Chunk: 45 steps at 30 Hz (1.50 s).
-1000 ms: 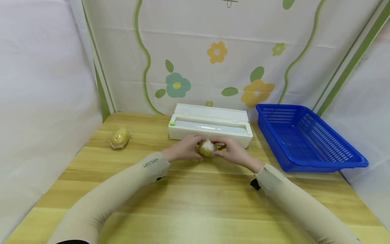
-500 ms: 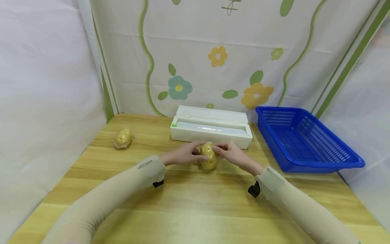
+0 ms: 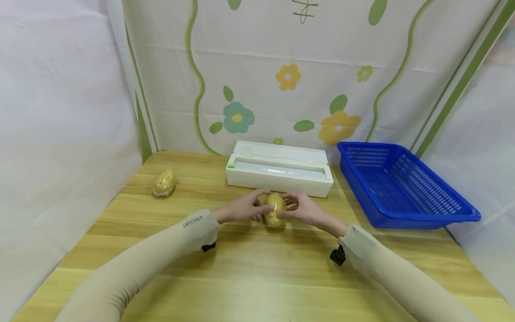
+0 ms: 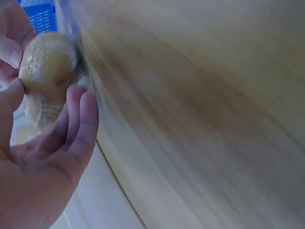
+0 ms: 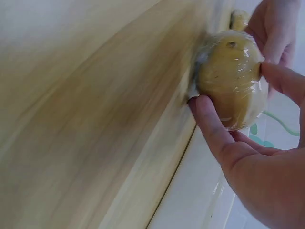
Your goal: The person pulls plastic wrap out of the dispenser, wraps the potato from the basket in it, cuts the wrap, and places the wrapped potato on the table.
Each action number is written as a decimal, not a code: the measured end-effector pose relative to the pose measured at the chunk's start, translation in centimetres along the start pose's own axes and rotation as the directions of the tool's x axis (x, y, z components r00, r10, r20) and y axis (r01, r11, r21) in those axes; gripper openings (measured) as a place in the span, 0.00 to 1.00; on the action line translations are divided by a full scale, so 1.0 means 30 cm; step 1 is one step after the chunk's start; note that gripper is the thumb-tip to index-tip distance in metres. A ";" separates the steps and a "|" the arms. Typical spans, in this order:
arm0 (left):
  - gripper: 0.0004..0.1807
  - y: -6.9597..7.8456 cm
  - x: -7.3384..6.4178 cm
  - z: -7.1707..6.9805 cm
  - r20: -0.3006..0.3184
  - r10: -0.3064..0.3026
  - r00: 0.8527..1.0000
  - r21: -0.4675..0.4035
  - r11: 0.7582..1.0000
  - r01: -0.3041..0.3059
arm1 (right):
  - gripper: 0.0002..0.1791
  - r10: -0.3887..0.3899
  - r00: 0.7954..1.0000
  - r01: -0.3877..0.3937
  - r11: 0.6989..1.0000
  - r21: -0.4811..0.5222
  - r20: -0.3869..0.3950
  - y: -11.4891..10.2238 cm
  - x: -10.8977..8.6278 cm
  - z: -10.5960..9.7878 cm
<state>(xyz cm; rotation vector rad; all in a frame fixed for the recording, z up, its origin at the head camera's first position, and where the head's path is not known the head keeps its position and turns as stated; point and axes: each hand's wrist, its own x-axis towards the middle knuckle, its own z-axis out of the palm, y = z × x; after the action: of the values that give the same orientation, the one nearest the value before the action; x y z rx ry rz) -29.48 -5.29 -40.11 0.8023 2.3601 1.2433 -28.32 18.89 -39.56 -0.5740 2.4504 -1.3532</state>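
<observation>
Between both hands is a potato (image 3: pixel 276 209) wrapped in clear plastic film, close to the tabletop. My left hand (image 3: pixel 246 206) grips its left side, thumb on the near face and fingers around the side and below. From the right, my right hand (image 3: pixel 306 209) holds it with thumb and curled fingers. The right wrist view shows the film stretched shiny over the potato (image 5: pixel 231 78). In the left wrist view, fingertips (image 4: pixel 88 102) lie against its lower side. Just behind the hands stands a white film dispenser box (image 3: pixel 277 181), lid raised, a roll inside.
Another film-wrapped potato (image 3: pixel 164 182) lies at the left of the wooden table (image 3: pixel 257 277). A blue plastic basket (image 3: pixel 386 208) stands at the right. Fabric walls (image 3: pixel 257 67) close off the back and sides.
The potato has been turned from a whitish, film-bunched end to its smoother long side. Both hands have shifted slightly nearer, and the right fingers have regripped it from the side.
</observation>
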 end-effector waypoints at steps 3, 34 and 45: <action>0.33 -0.003 -0.001 0.003 -0.054 0.057 0.997 0.094 0.994 -0.052 | 0.43 -0.020 1.000 0.021 0.999 -0.028 0.020 0.007 -0.008 -0.001; 0.38 -0.010 0.114 -0.015 0.060 0.189 0.980 0.384 0.902 -0.197 | 0.44 -0.170 0.985 0.156 0.939 -0.306 -0.020 0.004 -0.011 -0.012; 0.30 -0.014 0.095 -0.055 0.084 0.194 0.978 0.364 0.907 -0.211 | 0.45 -0.100 0.993 0.083 0.967 -0.241 -0.061 -0.004 0.035 -0.006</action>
<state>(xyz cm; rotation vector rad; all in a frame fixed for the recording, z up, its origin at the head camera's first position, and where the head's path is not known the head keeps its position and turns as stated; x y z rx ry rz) -32.71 -4.73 -39.69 1.2067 2.5632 0.8412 -29.29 18.45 -39.42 -0.7130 2.6975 -1.1374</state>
